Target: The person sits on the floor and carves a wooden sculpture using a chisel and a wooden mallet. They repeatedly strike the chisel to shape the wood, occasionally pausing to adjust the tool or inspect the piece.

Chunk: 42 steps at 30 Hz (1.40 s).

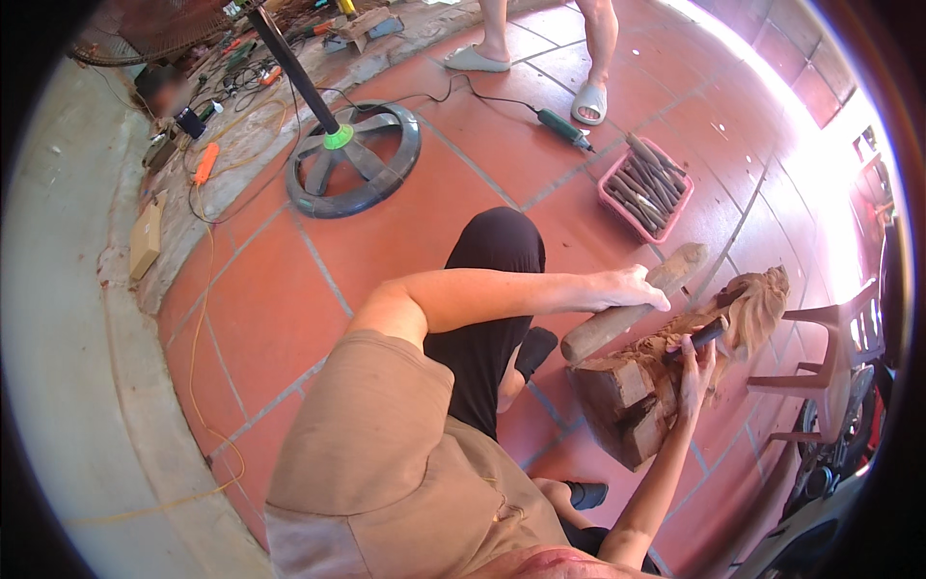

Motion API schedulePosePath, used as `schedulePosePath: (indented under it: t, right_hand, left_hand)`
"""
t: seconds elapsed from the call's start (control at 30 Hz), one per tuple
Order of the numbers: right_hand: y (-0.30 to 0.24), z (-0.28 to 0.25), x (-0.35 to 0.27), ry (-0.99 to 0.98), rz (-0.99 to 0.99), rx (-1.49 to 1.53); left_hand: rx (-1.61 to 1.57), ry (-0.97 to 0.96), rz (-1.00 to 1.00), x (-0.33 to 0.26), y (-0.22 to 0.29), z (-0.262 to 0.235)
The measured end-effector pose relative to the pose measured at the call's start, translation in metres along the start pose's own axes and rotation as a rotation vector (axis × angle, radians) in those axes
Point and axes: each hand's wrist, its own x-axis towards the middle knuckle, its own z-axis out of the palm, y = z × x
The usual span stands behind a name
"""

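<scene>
At right of centre, the left hand (632,288) wraps its fingers shut around a wooden mallet (632,307), whose long axis runs from lower left to upper right. The right hand (694,372) closes on a chisel (696,338) pointing up-right into the wood carving (675,372). A skewed blow could slip the chisel, gouging the carving or striking the fingers.

cardboard box (146,236): a flat, tan box on the gray ledge at the far left, lying near the orange cord.
pink tray (643,203): a low, pink plastic box on the red floor tiles, up on the right. It is full of dark tools.
labels, signs, screens: none can be seen.
</scene>
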Motion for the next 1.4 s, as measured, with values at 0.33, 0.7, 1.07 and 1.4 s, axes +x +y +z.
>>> schedulePosePath:
  t: [0.33, 0.7, 1.07, 1.4]
  right_hand:
    - [0.005, -0.005, 0.002, -0.002, -0.021, -0.049]
    - [-0.009, 0.003, 0.001, -0.052, -0.045, -0.21]
    - [0.005, 0.007, 0.005, -0.046, -0.119, -0.175]
    - [0.006, 0.005, 0.007, -0.049, -0.15, -0.178]
  left_hand:
    - [0.068, -0.019, 0.073, 0.01, -0.003, 0.002]
    - [0.258, -0.01, 0.162, -0.003, 0.019, 0.017]
    - [0.267, -0.044, 0.158, -0.005, 0.016, 0.019]
    - [0.222, -0.035, 0.145, -0.003, 0.016, 0.017]
